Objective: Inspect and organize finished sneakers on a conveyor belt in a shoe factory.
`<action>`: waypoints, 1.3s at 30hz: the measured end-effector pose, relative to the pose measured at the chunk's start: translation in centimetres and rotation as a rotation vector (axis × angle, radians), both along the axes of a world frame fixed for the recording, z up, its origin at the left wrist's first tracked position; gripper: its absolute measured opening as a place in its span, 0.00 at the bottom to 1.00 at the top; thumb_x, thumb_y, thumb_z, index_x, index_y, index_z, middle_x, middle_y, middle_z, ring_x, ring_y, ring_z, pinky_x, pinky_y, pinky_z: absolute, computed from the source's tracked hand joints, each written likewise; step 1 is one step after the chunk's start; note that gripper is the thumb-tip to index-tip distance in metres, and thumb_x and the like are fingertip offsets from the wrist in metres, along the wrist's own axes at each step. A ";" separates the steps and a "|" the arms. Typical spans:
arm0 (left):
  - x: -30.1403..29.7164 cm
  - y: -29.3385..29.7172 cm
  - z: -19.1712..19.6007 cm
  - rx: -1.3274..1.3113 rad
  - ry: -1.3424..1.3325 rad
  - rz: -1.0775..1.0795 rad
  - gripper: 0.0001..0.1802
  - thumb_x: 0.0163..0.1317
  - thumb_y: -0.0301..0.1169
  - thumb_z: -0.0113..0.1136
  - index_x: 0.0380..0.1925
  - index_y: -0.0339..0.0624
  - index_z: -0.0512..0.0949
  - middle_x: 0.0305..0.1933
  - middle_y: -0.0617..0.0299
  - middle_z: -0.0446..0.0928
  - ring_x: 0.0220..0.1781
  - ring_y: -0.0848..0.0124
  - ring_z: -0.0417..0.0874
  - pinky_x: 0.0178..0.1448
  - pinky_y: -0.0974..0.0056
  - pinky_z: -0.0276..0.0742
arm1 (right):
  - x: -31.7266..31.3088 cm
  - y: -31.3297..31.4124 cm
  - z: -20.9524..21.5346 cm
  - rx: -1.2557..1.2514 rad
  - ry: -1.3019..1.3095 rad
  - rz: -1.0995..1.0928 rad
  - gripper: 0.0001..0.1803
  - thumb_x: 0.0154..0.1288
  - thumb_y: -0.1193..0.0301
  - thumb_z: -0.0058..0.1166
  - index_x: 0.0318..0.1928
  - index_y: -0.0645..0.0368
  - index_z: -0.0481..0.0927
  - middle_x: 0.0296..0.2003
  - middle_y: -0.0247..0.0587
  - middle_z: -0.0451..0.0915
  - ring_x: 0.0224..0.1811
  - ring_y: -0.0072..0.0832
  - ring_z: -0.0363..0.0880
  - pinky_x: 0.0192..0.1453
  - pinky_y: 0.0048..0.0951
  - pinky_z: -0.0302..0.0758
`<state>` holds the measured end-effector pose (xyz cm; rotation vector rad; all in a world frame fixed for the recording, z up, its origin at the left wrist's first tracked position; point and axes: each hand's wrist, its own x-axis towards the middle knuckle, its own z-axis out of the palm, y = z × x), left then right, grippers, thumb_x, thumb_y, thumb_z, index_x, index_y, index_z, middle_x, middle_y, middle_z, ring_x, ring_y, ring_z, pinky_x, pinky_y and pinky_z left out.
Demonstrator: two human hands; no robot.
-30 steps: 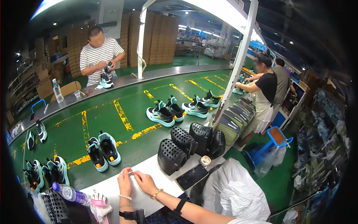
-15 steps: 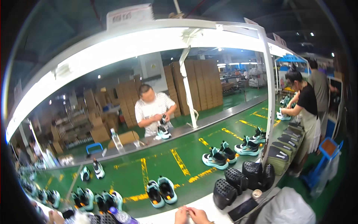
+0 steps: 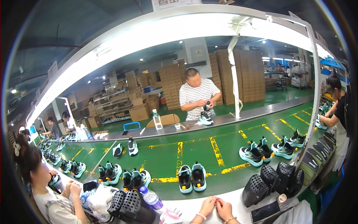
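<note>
At the near edge of the green work belt, my left hand (image 3: 207, 206) and my right hand (image 3: 224, 209) meet over the white ledge (image 3: 186, 204). Their fingers are curled in and the fingertips press together; whatever lies between them, if anything, is too small to make out. A beaded bracelet (image 3: 201, 215) circles my left wrist, and a band sits on the right one. Just beyond my hands stands a pair of black sneakers with mint soles (image 3: 192, 178), apart from my fingers. A purple-capped bottle (image 3: 152, 199) and a pink-and-white cloth (image 3: 171, 215) lie to the left.
Black perforated shoe forms (image 3: 257, 190) and a phone (image 3: 265, 212) occupy the ledge at right. More sneaker pairs (image 3: 255, 152) stand along the belt (image 3: 156, 164). Across it, a person in a striped shirt (image 3: 197, 93) handles a shoe. Another person (image 3: 44, 179) sits close by on my left.
My view has swung left, so the scene sits farther right and a neighbouring person appears at left. My hands remain together, with more of both wrists showing.
</note>
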<state>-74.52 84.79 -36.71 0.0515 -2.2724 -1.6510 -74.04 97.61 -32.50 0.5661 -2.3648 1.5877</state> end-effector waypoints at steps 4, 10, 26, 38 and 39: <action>0.2 0.1 0.6 0.282 -0.119 -0.030 0.21 0.73 0.40 0.45 0.43 0.34 0.81 0.44 0.52 0.82 0.47 0.65 0.81 0.54 0.65 0.74 | 0.0 -0.2 -0.3 -0.058 -0.074 0.042 0.10 0.66 0.68 0.52 0.38 0.59 0.84 0.18 0.43 0.80 0.18 0.30 0.79 0.26 0.30 0.74; -0.1 1.2 0.2 0.100 -0.080 -0.069 0.20 0.72 0.40 0.46 0.43 0.34 0.81 0.44 0.52 0.82 0.49 0.65 0.81 0.55 0.64 0.74 | -0.3 1.0 -0.9 -0.024 -0.061 0.030 0.09 0.66 0.70 0.52 0.37 0.62 0.83 0.17 0.43 0.80 0.17 0.28 0.79 0.25 0.29 0.73; -0.2 1.3 0.3 0.149 -0.087 -0.011 0.18 0.73 0.38 0.46 0.39 0.33 0.78 0.36 0.58 0.81 0.39 0.71 0.80 0.45 0.66 0.76 | -1.5 1.0 -2.3 -0.036 -0.079 0.041 0.13 0.67 0.68 0.52 0.46 0.61 0.82 0.26 0.49 0.83 0.27 0.31 0.84 0.34 0.29 0.78; -1.1 3.5 1.0 0.099 -0.053 0.000 0.16 0.70 0.33 0.47 0.38 0.33 0.83 0.39 0.52 0.81 0.41 0.64 0.82 0.46 0.64 0.77 | -2.7 3.5 -3.1 0.089 -0.048 0.011 0.14 0.66 0.63 0.52 0.46 0.57 0.82 0.29 0.51 0.82 0.31 0.42 0.84 0.35 0.36 0.78; -0.9 3.8 1.5 0.099 -0.060 -0.008 0.16 0.69 0.33 0.48 0.37 0.33 0.83 0.39 0.52 0.81 0.42 0.64 0.82 0.47 0.64 0.76 | -2.6 3.7 -3.0 0.064 -0.058 0.013 0.14 0.66 0.62 0.51 0.46 0.54 0.82 0.29 0.50 0.82 0.31 0.45 0.83 0.35 0.38 0.78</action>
